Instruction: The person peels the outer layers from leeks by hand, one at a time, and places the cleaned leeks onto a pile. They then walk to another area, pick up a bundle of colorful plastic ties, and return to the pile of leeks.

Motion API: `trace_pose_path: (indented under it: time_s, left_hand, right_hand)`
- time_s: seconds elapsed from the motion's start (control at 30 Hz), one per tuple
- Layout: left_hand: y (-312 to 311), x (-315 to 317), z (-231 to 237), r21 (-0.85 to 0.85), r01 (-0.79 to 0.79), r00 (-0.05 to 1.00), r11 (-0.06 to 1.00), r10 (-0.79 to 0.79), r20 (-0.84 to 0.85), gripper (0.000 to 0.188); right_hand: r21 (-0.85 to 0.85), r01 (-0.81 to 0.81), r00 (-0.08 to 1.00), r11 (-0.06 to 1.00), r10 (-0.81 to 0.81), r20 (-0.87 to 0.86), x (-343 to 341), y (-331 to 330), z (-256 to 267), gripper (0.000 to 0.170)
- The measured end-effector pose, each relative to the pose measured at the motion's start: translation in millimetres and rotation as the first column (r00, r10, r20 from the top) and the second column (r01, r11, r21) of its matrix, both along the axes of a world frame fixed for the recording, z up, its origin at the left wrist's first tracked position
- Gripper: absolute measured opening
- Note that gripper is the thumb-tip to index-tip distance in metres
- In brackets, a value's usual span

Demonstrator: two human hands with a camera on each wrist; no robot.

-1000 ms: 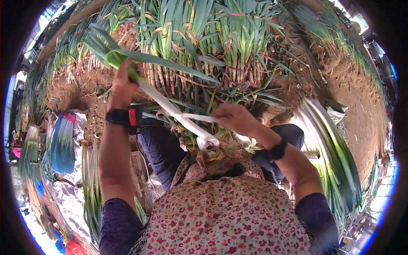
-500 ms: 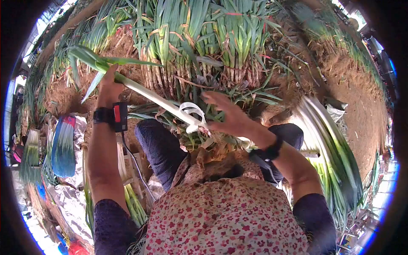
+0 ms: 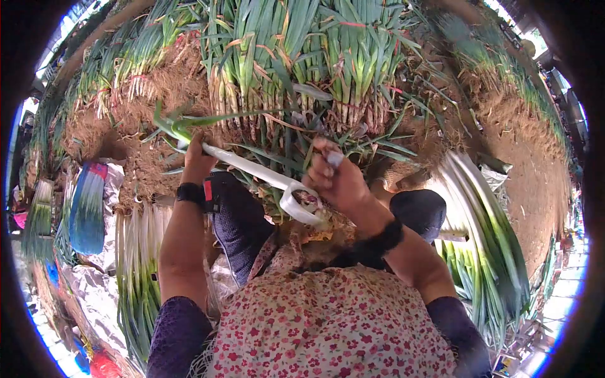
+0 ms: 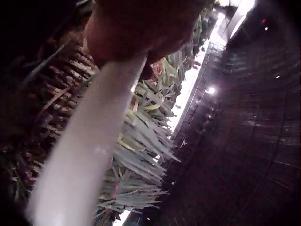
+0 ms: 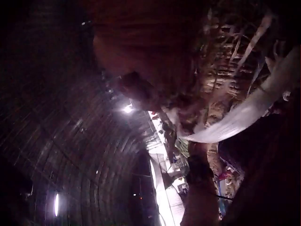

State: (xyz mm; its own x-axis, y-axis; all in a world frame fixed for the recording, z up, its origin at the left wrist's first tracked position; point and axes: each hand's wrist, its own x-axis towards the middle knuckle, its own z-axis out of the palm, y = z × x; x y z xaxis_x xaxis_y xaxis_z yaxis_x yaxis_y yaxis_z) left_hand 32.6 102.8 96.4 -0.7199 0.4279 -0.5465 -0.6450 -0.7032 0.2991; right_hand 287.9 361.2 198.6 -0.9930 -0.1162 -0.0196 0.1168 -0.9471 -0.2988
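My left hand (image 3: pixel 198 159) grips a long green onion (image 3: pixel 251 166) just below its green leaves, the white shaft slanting down toward my lap. In the left wrist view, the smooth shaft (image 4: pixel 87 141) runs out below the hand. A pale strip of peel (image 3: pixel 287 203) loops broadly about the root end. Just right of that end my right hand (image 3: pixel 341 181) has its fingers bent, with a whitish patch at one finger; I cannot tell if it pinches anything. The right wrist view is dark, with a white length (image 5: pixel 240 117) crossing beside the hand.
Bundled onions with dry roots (image 3: pixel 353 75) stand ahead. Cleaned onions (image 3: pixel 488 220) lie in a heap at my right, and more (image 3: pixel 135 271) at my left. A blue-wrapped bundle (image 3: pixel 87 208) lies farther left. Loose leaves (image 3: pixel 384 148) litter the ground before my knees.
My right hand first pinched a strip of peel, then opened with its fingers spread, and its fingers are now bent. The onion swung left, then came back lower and nearer; the peel loop has grown.
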Motion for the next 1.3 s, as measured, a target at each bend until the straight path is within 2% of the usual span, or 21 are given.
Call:
trace_pose_path:
  time_s: [0.03, 0.07, 0.1, 0.17, 0.2, 0.23, 0.27, 0.3, 0.33, 0.37, 0.4, 0.47, 0.53, 0.73, 0.83, 0.9, 1.0, 1.03, 1.17, 1.27, 1.3]
  left_hand:
    - [-16.6, -19.3, -29.9, 0.125, 0.026, 0.999, 0.992, -0.023, -0.023, 0.008]
    - [-33.1, -19.2, -30.9, -0.289, -0.056, 0.908, 0.956, -0.072, -0.413, 0.006]
    - [-48.6, -9.4, -33.1, -0.583, -0.282, 0.683, 0.762, -0.267, -0.68, 0.005]
    - [-66.4, -12.5, -20.6, -0.682, -0.594, 0.356, 0.426, -0.621, -0.698, 0.005]
    - [-80.6, -13.3, -9.3, -0.708, -0.606, 0.318, 0.364, -0.704, -0.635, 0.005]
    - [-83.7, -14.3, -2.7, -0.789, -0.44, 0.451, 0.428, -0.655, -0.606, 0.004]
    - [-77.5, -19.2, 3.1, -0.729, -0.281, 0.71, 0.624, -0.376, -0.595, 0.006]
    - [-67.0, -25.3, 7.7, -0.564, -0.182, 0.898, 0.805, -0.097, -0.429, 0.008]
    - [-57.3, -30.1, 12.3, -0.334, -0.16, 0.984, 0.929, 0.121, -0.133, 0.011]
    - [-60.0, -44.5, 2.0, -0.267, -0.112, 0.994, 0.957, 0.105, -0.04, 0.017]
    - [-48.1, -32.5, 14.9, -0.309, -0.133, 0.986, 0.942, 0.095, -0.135, 0.018]
    - [-21.8, -2.4, 47.2, -0.273, -0.1, 0.977, 0.957, 0.043, -0.209, 0.019]
    - [-20.7, -13.7, 39.1, -0.198, 0.032, 0.984, 0.98, -0.066, -0.166, 0.02]
    - [-4.9, -5.1, 66.4, 0.169, 0.073, 0.986, 0.983, -0.046, -0.161, 0.018]
    - [-2.5, -3.9, 73.2, 0.332, 0.066, 0.996, 0.941, -0.042, -0.079, 0.017]
    - [4.7, 6.5, 84.1, 0.389, 0.038, 0.998, 0.921, -0.018, -0.054, 0.018]
    - [9.4, 5.9, 76.1, 0.412, 0.071, 0.997, 0.908, -0.055, -0.05, 0.02]
    - [10.3, 4.7, 74.3, 0.45, 0.02, 0.997, 0.893, -0.053, 0.06, 0.023]
    - [11.3, -4.9, 64.1, 0.465, 0.05, 0.997, 0.884, -0.071, 0.029, 0.032]
    - [-12.3, -28.5, 63.9, 0.312, -0.018, 1.0, 0.95, 0.023, -0.013, 0.032]
    - [-12.2, -20.5, 77.8, -0.001, -0.105, 0.974, 0.995, 0.102, -0.2, 0.03]
  right_hand:
    - [-0.027, -0.115, 0.992, 0.993, 0.114, -0.055, 11.4, 13.3, -6.8, 0.029]
    - [0.024, -0.091, 0.995, 0.996, 0.092, -0.026, 31.5, 23.5, -2.6, 0.032]
    - [0.08, -0.07, 0.998, 0.994, 0.07, 0.006, 55.9, 36.1, 2.0, 0.036]
    - [0.308, -0.122, 0.987, 0.944, 0.084, 0.136, 91.9, 74.2, -1.5, 0.046]
    - [0.732, -0.152, 0.988, 0.665, 0.102, 0.113, 96.4, 76.9, -2.0, 0.045]
    - [0.967, -0.134, 0.985, 0.215, 0.133, 0.107, 101.0, 78.2, 0.5, 0.044]
    - [0.953, -0.051, 0.98, -0.299, 0.169, 0.105, 98.7, 81.5, 5.0, 0.042]
    - [0.687, -0.102, 0.901, -0.72, 0.226, 0.371, 92.5, 77.9, 8.2, 0.053]
    - [0.778, -0.033, 0.927, -0.628, 0.272, 0.259, 86.2, 69.6, 7.6, 0.054]
    - [0.85, 0.046, 0.941, -0.525, 0.308, 0.14, 77.1, 58.6, 5.3, 0.056]
    - [0.902, 0.132, 0.942, -0.411, 0.335, 0.015, 65.6, 46.0, 3.6, 0.057]
    - [0.997, -0.051, 0.973, 0.061, 0.227, 0.036, 31.0, 20.1, 15.5, 0.057]
    - [0.984, -0.059, 0.971, 0.169, 0.238, 0.018, -2.7, -2.1, 12.1, 0.053]
    - [0.717, -0.506, 0.815, 0.478, 0.537, 0.218, -35.9, -33.8, -14.0, 0.048]
    - [0.549, -0.577, 0.775, 0.605, 0.618, 0.133, -28.0, -46.5, -2.6, 0.046]
    - [0.481, -0.658, 0.723, 0.579, 0.664, 0.191, -29.9, -43.2, 14.9, 0.043]
    - [0.504, -0.575, 0.796, 0.644, 0.584, 0.161, -28.1, -48.0, 15.7, 0.04]
    - [0.489, -0.568, 0.797, 0.662, 0.589, 0.129, -23.6, -51.5, 14.0, 0.04]
    - [0.463, -0.487, 0.816, 0.74, 0.575, -0.061, -3.9, -44.4, 5.1, 0.043]
    - [0.426, -0.623, 0.765, 0.656, 0.625, 0.156, 16.6, 0.8, 7.5, 0.043]
    - [0.668, -0.609, 0.778, 0.427, 0.485, 0.399, 28.1, 9.1, 8.4, 0.04]
